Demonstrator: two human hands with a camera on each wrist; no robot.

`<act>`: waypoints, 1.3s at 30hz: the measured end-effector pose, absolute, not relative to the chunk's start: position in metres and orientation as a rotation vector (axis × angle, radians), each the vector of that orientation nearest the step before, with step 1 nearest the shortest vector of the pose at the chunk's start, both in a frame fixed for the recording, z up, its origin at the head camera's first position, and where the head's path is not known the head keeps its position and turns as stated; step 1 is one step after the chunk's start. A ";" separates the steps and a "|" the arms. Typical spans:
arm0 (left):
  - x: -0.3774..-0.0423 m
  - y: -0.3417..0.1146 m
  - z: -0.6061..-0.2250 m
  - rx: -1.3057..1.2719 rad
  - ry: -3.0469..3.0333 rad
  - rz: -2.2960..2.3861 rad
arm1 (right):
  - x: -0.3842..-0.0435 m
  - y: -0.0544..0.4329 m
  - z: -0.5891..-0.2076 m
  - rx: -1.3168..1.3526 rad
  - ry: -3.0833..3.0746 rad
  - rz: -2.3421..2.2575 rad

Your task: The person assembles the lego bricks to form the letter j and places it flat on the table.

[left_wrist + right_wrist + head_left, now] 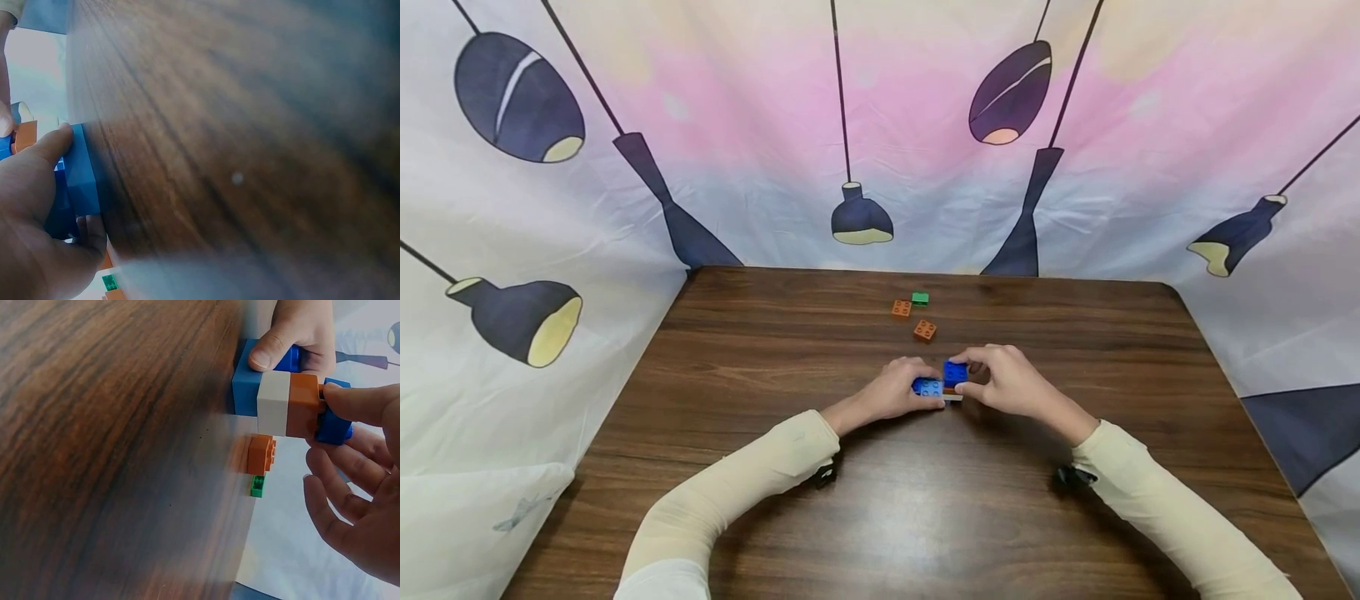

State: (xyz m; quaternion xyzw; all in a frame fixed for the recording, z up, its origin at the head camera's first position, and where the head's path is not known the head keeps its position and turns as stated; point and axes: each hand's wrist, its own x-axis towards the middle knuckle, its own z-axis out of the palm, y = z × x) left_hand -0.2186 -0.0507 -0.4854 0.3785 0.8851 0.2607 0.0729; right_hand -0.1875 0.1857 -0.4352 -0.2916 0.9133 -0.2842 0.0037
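Toy building bricks make a stack at the middle of the table. From the bottom up, the right wrist view shows a light blue brick (245,390), a white brick (273,405), an orange brick (302,407) and a dark blue brick (335,419). My right hand (1011,381) pinches the dark blue brick between thumb and fingers; it sits slightly tilted, with a bit of orange stud showing under it. Steadying the base, my left hand (897,389) grips the light blue brick with thumb and fingers. Another blue brick (289,360) stands on the base beside the left thumb.
Beyond the hands lie an orange brick (925,331), a second orange brick (902,308) and a small green brick (921,298). The brown wooden table (775,333) meets a printed cloth (910,100) at its back edge.
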 end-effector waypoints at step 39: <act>-0.218 -0.050 -0.484 1.125 2.668 0.763 | -0.188 0.188 -0.440 -0.871 2.862 -0.931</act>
